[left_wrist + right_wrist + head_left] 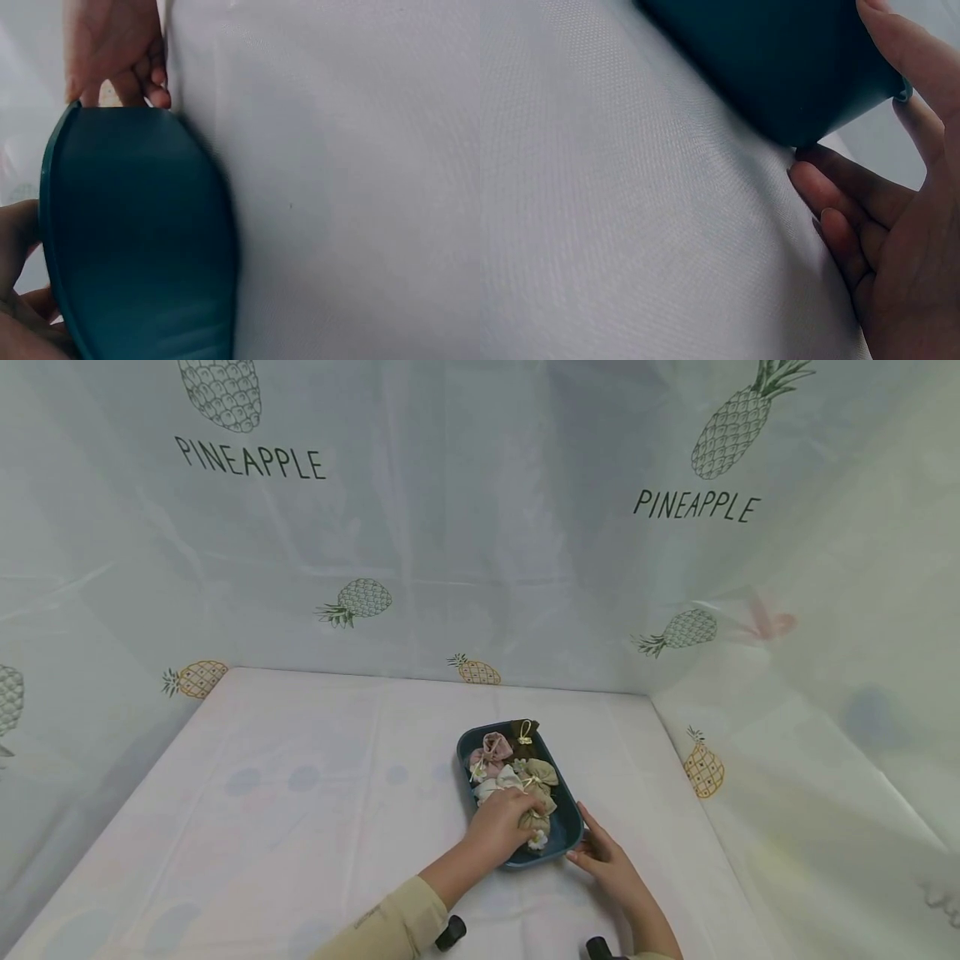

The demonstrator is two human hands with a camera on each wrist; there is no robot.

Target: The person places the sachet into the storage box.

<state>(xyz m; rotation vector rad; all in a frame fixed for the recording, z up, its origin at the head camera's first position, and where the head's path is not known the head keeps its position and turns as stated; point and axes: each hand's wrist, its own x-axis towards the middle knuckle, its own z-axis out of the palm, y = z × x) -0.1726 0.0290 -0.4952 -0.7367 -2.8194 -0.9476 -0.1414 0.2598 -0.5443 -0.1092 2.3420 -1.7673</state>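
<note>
A dark blue-green tray [566, 832] stands on the white-covered table and holds several small drawstring pouches. Inside are a pink pouch [496, 748], a dark brown one [522, 745], a white one [495, 785] and green ones [542, 774] with small white flowers. My left hand [501, 828] reaches over the tray's near left side, its curled fingers gripping a green pouch [534, 823] near the front end. At the near right corner my right hand [609, 865] holds the tray, with thumb and fingers at the rim and outer wall [780, 67].
The pale table cover [322, 827] spreads widely to the left of the tray. A pineapple-printed sheet [480, 527] hangs behind the table and along both sides. Black wrist devices [452, 933] show near both sleeves.
</note>
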